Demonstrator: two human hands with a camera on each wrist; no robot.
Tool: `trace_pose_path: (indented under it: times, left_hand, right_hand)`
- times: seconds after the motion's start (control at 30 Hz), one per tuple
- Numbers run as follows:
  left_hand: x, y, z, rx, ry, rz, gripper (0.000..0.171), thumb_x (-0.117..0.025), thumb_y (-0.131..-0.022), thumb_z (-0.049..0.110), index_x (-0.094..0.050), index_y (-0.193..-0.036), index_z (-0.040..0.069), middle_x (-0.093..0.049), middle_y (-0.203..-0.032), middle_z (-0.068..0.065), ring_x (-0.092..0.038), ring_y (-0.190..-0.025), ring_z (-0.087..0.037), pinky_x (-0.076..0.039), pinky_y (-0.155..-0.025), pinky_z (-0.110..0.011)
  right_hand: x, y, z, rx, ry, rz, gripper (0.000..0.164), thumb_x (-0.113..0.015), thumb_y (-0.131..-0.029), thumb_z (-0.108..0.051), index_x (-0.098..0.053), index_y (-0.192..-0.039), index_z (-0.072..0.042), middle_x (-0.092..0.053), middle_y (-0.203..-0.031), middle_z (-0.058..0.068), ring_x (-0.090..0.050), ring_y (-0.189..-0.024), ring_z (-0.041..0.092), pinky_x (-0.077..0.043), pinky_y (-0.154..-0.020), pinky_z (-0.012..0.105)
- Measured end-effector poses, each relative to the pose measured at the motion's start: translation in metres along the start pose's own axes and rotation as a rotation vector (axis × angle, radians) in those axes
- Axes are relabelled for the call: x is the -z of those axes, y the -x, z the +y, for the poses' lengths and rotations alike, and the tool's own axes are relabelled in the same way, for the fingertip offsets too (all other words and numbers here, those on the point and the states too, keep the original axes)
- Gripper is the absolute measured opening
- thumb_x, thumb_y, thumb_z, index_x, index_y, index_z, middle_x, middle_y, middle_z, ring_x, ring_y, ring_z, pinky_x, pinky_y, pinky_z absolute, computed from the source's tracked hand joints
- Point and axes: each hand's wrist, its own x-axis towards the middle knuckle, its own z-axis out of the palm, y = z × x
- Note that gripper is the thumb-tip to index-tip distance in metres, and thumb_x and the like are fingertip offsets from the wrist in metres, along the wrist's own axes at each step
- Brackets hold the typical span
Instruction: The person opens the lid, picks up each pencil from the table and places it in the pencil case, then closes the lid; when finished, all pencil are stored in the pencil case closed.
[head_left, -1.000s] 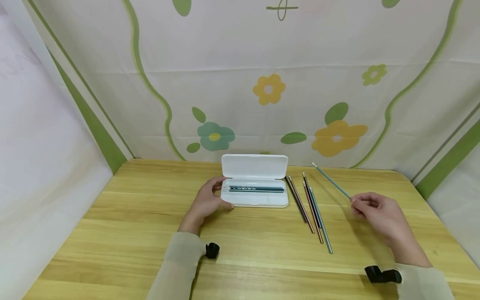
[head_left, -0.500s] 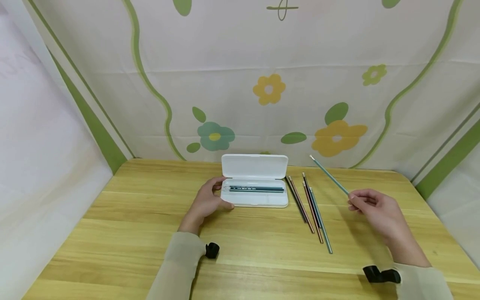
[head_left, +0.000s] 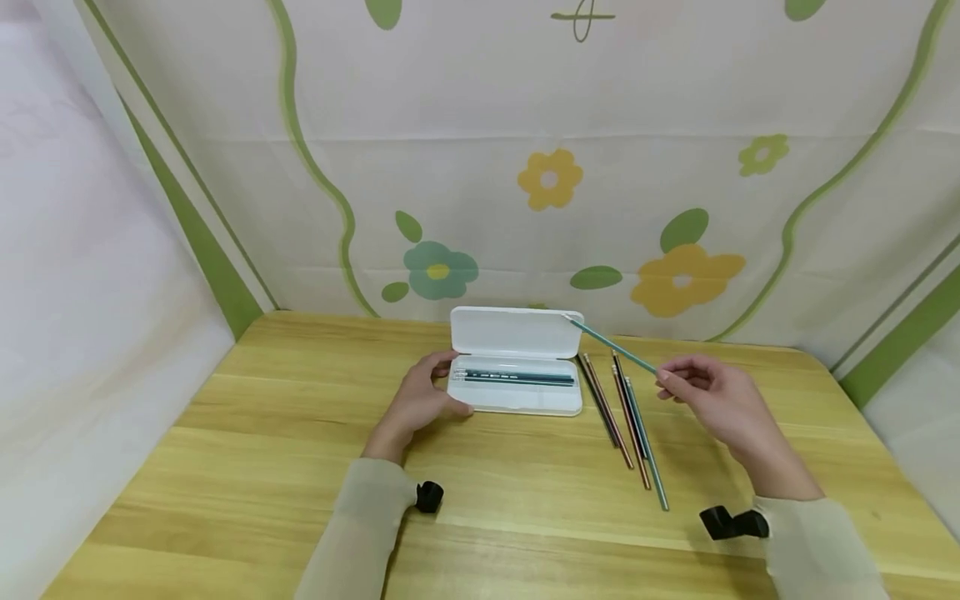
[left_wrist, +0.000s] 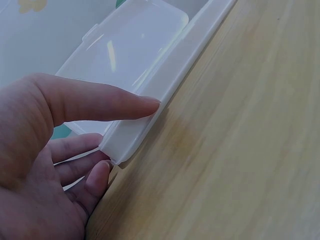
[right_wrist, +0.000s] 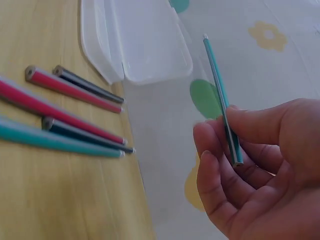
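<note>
A white pencil case [head_left: 517, 402] lies with its lid [head_left: 510, 332] raised at the back of the table. Inside, several dark green pencils [head_left: 517, 378] lie lengthwise. My left hand [head_left: 420, 400] grips the case's left end; in the left wrist view the thumb [left_wrist: 130, 105] presses the front wall and the other fingers bend behind the end. Between thumb and fingertips, my right hand [head_left: 716, 400] pinches a teal pencil [right_wrist: 218, 85] near its unsharpened end. Its white eraser end points left and overlaps the lid's right corner in the head view.
Right of the case lie several loose pencils, among them a red one [head_left: 632, 427] and a teal one [head_left: 647, 444]. A floral cloth [head_left: 480, 167] hangs close behind the wooden table [head_left: 525, 517]. Black wrist mounts [head_left: 430, 497] sit at both sleeves.
My right hand has moved left with the teal pencil, whose eraser end has swung from beyond the loose pencils to the lid. The left hand stays on the case; the head view shifts slightly.
</note>
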Motion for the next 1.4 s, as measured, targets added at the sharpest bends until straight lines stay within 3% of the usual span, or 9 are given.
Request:
trace_pose_path:
  times: [0.13,0.23,0.47,0.67,0.83,1.13,1.4]
  left_hand:
    - [0.000,0.000,0.001,0.000,0.000,0.005,0.096,-0.092,-0.067,-0.003,-0.056,-0.155,0.010,-0.060,-0.148,-0.014,-0.054,-0.131,-0.034,-0.045,-0.113,-0.052]
    - [0.000,0.001,0.002,0.003,-0.001,0.005,0.096,-0.092,-0.067,-0.003,-0.056,-0.155,0.010,-0.060,-0.148,-0.014,-0.053,-0.131,-0.034,-0.045,-0.114,-0.052]
    - [0.000,0.001,0.003,0.006,-0.008,0.005,0.096,-0.092,-0.068,-0.003,-0.055,-0.155,0.010,-0.060,-0.149,-0.014,-0.053,-0.131,-0.034,-0.045,-0.114,-0.052]
    - [0.000,0.000,0.002,0.002,-0.009,0.005,0.096,-0.092,-0.068,-0.002,-0.055,-0.155,0.010,-0.059,-0.149,-0.014,-0.053,-0.133,-0.034,-0.044,-0.115,-0.052]
    - [-0.001,-0.001,0.002,0.005,-0.010,0.005,0.095,-0.093,-0.069,-0.002,-0.055,-0.155,0.011,-0.059,-0.150,-0.014,-0.052,-0.134,-0.034,-0.043,-0.118,-0.053]
    - [-0.005,0.001,0.002,0.010,-0.002,0.007,0.096,-0.093,-0.068,-0.002,-0.056,-0.155,0.012,-0.059,-0.149,-0.013,-0.053,-0.134,-0.034,-0.043,-0.117,-0.053]
    - [-0.005,0.002,0.003,0.015,-0.007,0.019,0.096,-0.093,-0.068,-0.002,-0.056,-0.155,0.012,-0.059,-0.149,-0.013,-0.052,-0.134,-0.034,-0.041,-0.118,-0.054]
  right_hand:
    - [-0.008,-0.010,-0.012,0.040,0.039,-0.031,0.036,-0.062,-0.110,-0.038,-0.071,-0.126,-0.007,-0.078,-0.113,0.014,-0.074,-0.094,0.009,-0.058,-0.081,0.027]
    - [-0.016,-0.017,-0.018,0.071,0.048,-0.049,0.032,-0.064,-0.109,-0.034,-0.073,-0.123,-0.006,-0.078,-0.111,0.017,-0.073,-0.093,0.012,-0.056,-0.079,0.027]
    - [-0.036,-0.034,-0.026,0.147,0.061,-0.106,0.023,-0.069,-0.106,-0.024,-0.075,-0.116,-0.005,-0.078,-0.103,0.016,-0.073,-0.094,0.029,-0.056,-0.074,0.026]
    - [-0.052,-0.048,-0.031,0.209,0.129,-0.114,0.016,-0.070,-0.105,-0.020,-0.077,-0.111,-0.006,-0.077,-0.101,0.010,-0.068,-0.089,0.023,-0.054,-0.071,0.028]
    - [-0.063,-0.061,-0.031,0.212,0.183,-0.102,0.014,-0.070,-0.105,-0.021,-0.078,-0.110,-0.010,-0.076,-0.100,0.007,-0.063,-0.088,0.019,-0.050,-0.075,0.033]
    - [-0.080,-0.073,-0.024,0.218,0.171,-0.107,0.012,-0.071,-0.104,-0.018,-0.079,-0.108,-0.009,-0.077,-0.101,0.008,-0.066,-0.091,0.021,-0.051,-0.078,0.032]
    - [-0.094,-0.079,-0.027,0.197,0.168,-0.095,0.009,-0.071,-0.104,-0.017,-0.078,-0.105,-0.012,-0.077,-0.103,0.007,-0.066,-0.093,0.023,-0.054,-0.083,0.037]
